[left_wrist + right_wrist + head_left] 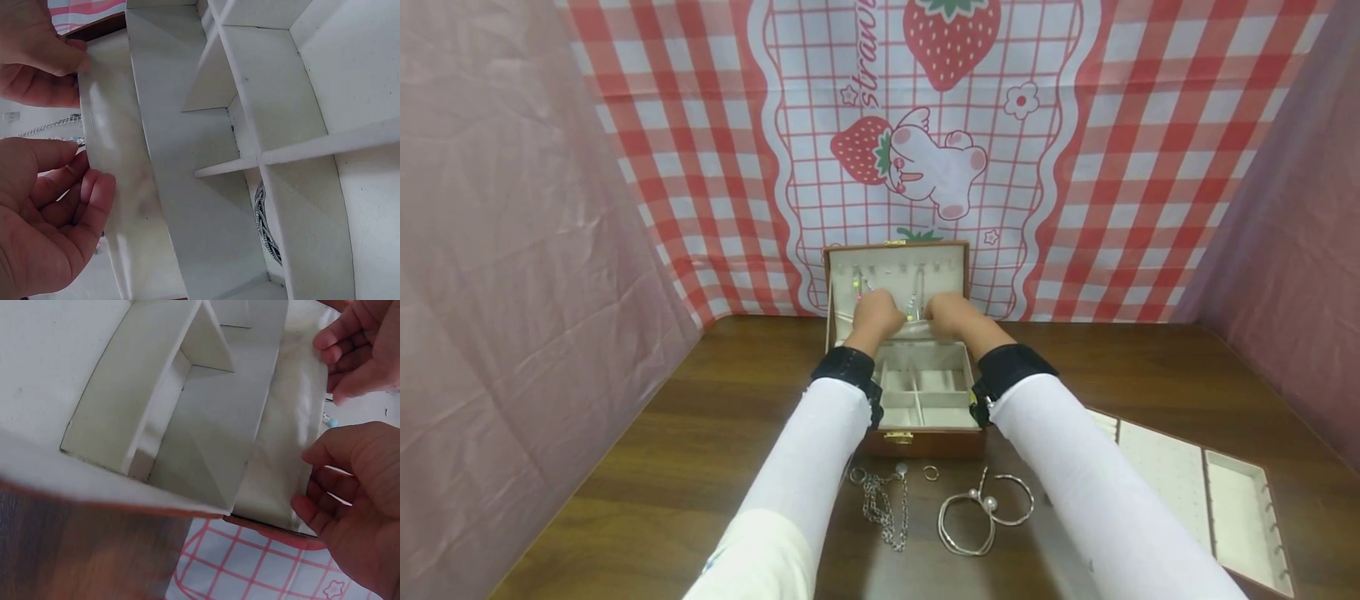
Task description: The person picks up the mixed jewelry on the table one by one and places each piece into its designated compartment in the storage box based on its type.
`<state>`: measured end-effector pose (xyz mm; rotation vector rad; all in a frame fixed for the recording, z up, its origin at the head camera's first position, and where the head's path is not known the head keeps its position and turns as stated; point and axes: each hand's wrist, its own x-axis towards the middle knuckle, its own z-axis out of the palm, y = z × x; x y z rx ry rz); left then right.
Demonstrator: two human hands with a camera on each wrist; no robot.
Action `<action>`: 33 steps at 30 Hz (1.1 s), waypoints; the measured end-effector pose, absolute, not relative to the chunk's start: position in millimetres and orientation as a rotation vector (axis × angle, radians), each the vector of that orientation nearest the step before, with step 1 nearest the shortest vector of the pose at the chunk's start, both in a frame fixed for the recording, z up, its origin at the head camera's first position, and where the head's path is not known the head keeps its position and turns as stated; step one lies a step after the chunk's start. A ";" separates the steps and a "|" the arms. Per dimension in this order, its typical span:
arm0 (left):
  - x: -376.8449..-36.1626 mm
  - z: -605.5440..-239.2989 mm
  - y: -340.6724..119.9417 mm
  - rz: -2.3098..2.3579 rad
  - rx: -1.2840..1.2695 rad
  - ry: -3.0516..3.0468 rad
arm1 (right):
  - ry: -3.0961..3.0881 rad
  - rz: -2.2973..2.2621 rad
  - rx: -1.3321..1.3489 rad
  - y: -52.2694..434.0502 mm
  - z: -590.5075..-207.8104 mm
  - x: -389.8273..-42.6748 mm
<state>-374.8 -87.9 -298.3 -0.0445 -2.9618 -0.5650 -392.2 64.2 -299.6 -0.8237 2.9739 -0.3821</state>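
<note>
The pocket flap [119, 187] at the back of the open jewellery box [917, 433] is pinched by curled fingers of the left hand [874, 315] and right hand [951, 315]

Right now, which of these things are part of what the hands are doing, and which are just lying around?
In hand:
left hand
right hand
brown jewellery box with white lining
white satin pocket in its lid

Lying about:
silver chain necklace
small ring
silver pearl-tipped bangles
removed white tray

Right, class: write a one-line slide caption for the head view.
Both hands, left hand and right hand, reach into an open jewellery box.
</note>
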 end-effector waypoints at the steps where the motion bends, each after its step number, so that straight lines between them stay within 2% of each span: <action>1: -375.0 -298.1 -88.1 -0.560 -0.055 -2.960 | 2.973 -0.395 -0.822 65.2 -298.2 -391.2; 10: -371.3 -288.1 -100.8 -0.564 -0.219 -2.965 | 3.017 -0.428 -0.910 79.5 -282.2 -383.9; 18: -351.7 -269.6 -119.4 -0.611 -0.307 -2.944 | 3.049 -0.482 -1.039 109.3 -280.8 -367.4; 24: -321.3 -272.6 -138.0 -0.729 -0.460 -2.867 | 3.003 -0.571 -1.246 130.5 -280.9 -337.8; 33: -266.4 -295.8 -159.7 -0.843 -0.635 -2.825 | 2.900 -0.758 -1.271 153.2 -302.1 -288.3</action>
